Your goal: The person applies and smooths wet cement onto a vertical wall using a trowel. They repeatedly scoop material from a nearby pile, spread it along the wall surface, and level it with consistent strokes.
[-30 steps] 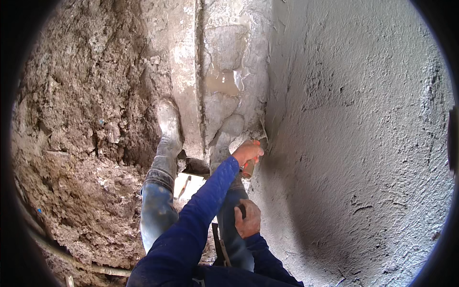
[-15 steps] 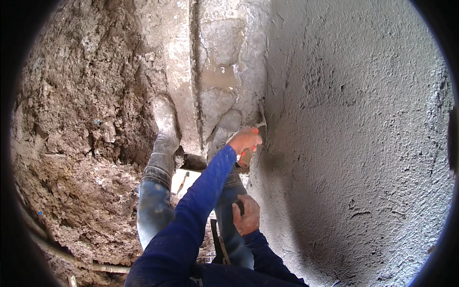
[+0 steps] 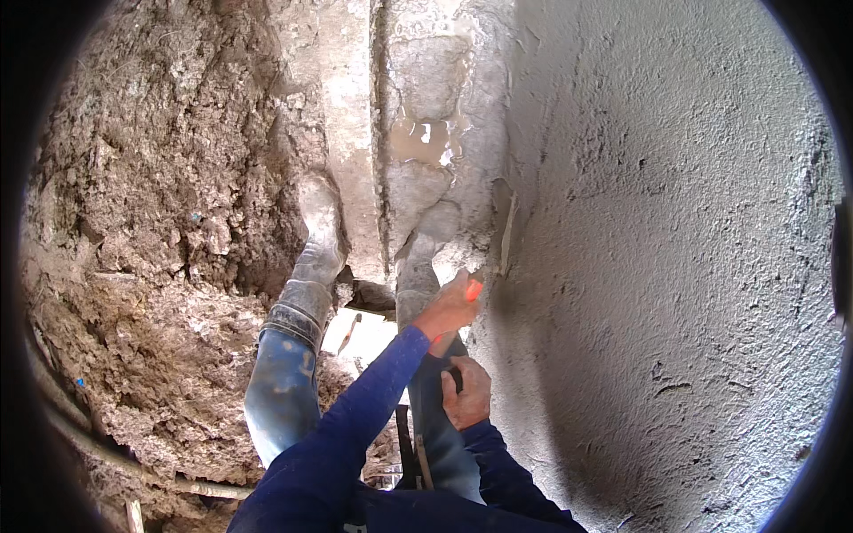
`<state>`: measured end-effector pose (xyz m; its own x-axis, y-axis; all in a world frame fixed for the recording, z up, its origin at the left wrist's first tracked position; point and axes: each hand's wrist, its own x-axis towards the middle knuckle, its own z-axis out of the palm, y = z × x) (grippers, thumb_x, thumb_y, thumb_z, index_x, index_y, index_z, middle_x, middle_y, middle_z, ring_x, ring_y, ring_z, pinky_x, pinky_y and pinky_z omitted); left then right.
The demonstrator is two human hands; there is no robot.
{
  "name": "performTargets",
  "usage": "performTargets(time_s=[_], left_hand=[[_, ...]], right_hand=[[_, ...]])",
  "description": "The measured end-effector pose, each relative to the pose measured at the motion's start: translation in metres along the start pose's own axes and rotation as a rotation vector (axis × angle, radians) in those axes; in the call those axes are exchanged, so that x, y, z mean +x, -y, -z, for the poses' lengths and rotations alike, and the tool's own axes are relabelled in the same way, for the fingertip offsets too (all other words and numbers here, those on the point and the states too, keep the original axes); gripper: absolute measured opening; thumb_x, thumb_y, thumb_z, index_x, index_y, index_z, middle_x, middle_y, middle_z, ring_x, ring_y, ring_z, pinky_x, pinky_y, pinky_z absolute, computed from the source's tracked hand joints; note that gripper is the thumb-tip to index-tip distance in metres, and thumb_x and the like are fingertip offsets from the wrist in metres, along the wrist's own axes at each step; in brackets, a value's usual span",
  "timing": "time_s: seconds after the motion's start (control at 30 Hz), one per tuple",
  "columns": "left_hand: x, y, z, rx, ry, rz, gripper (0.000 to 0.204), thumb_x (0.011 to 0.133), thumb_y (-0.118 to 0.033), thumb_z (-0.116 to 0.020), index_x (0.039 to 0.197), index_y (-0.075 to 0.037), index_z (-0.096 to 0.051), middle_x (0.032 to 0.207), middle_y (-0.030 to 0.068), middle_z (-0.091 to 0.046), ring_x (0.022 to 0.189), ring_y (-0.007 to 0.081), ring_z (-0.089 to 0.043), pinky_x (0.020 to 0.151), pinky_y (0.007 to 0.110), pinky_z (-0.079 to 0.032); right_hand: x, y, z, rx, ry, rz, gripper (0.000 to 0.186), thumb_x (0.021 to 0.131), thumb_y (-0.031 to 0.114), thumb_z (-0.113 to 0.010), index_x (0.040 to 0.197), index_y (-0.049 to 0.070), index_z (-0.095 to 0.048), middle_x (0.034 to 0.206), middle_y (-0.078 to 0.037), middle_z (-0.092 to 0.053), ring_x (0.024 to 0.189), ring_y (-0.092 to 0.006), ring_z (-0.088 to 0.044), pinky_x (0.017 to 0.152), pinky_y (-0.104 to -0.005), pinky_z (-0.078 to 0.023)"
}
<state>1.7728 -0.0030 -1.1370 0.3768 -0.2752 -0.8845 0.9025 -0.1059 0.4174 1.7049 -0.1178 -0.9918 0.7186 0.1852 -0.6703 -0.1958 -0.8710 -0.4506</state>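
My left hand [image 3: 451, 308], its blue-sleeved arm crossing the view diagonally, is closed on an orange-handled tool [image 3: 474, 290] beside my right leg, close to the grey plastered wall [image 3: 666, 222]. The tool's working end is hard to make out. Below it, my right hand [image 3: 469, 396] is closed on a small dark object [image 3: 454, 380] against my right thigh. My mud-coated boots [image 3: 317, 226] stand at the muddy concrete ledge [image 3: 346, 115].
Rough, crumbly earth [image 3: 160, 178] fills the left side, with a pipe or pole [image 3: 213, 489] low down. A puddle [image 3: 418, 142] lies on the ledge. Below a gap between my boots is a pale area with a small stick [image 3: 354, 330].
My left hand rose slightly, then moved down and a little left with the orange-handled tool, nearer my right hand. My right hand has shifted slightly. The view has also shifted a little.
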Motion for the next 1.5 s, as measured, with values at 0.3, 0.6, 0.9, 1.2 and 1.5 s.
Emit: performTargets(time_s=[0.3, 0.6, 0.9, 1.2, 1.5], left_hand=[[0.104, 0.074, -0.026, -0.009, -0.380, 0.057, 0.032, 0.080, -0.017, -0.058, 0.106, 0.000, -0.047, 0.097, 0.0271, -0.064, 0.096, 0.0454, -0.061, 0.082, 0.053, -0.047], [0.125, 0.047, -0.065, -0.004, -0.342, -0.010, 0.033, 0.084, -0.017, -0.058, 0.106, 0.002, -0.042, 0.091, 0.0306, -0.063, 0.090, 0.0477, -0.062, 0.078, 0.055, -0.048], [0.037, 0.079, -0.023, 0.193, -0.156, -0.104, 0.033, 0.088, -0.021, -0.055, 0.110, 0.000, -0.043, 0.085, 0.0307, -0.063, 0.088, 0.0483, -0.062, 0.076, 0.057, -0.047], [0.133, 0.087, -0.045, 0.191, -0.432, -0.102, 0.034, 0.089, -0.019, -0.054, 0.112, 0.003, -0.041, 0.081, 0.0273, -0.064, 0.086, 0.0457, -0.064, 0.073, 0.056, -0.048], [0.031, 0.088, -0.028, 0.226, -0.197, -0.113, 0.039, 0.080, -0.017, -0.060, 0.110, 0.002, -0.044, 0.087, 0.0302, -0.063, 0.089, 0.0473, -0.063, 0.078, 0.054, -0.050]], right_hand=[[0.001, 0.003, 0.003, -0.052, 0.018, 0.018, 0.029, 0.084, 0.014, -0.067, 0.109, 0.002, -0.062, 0.105, -0.016, -0.065, 0.101, -0.0350, -0.062, 0.091, -0.0438, -0.046], [-0.002, 0.002, 0.000, -0.072, -0.013, 0.002, 0.027, 0.084, 0.014, -0.066, 0.108, 0.001, -0.062, 0.105, -0.018, -0.065, 0.100, -0.0361, -0.062, 0.089, -0.0444, -0.047], [-0.009, -0.010, 0.000, -0.082, 0.003, 0.003, 0.027, 0.085, 0.015, -0.065, 0.107, 0.002, -0.063, 0.105, -0.017, -0.065, 0.100, -0.0353, -0.062, 0.090, -0.0443, -0.046], [-0.009, -0.016, 0.002, -0.069, 0.008, 0.073, 0.028, 0.084, 0.015, -0.066, 0.108, 0.001, -0.062, 0.104, -0.018, -0.065, 0.098, -0.0371, -0.062, 0.089, -0.0449, -0.047], [-0.026, -0.025, -0.010, -0.040, -0.014, 0.017, 0.028, 0.085, 0.017, -0.065, 0.108, 0.001, -0.062, 0.103, -0.018, -0.065, 0.096, -0.0375, -0.062, 0.088, -0.0459, -0.048]])
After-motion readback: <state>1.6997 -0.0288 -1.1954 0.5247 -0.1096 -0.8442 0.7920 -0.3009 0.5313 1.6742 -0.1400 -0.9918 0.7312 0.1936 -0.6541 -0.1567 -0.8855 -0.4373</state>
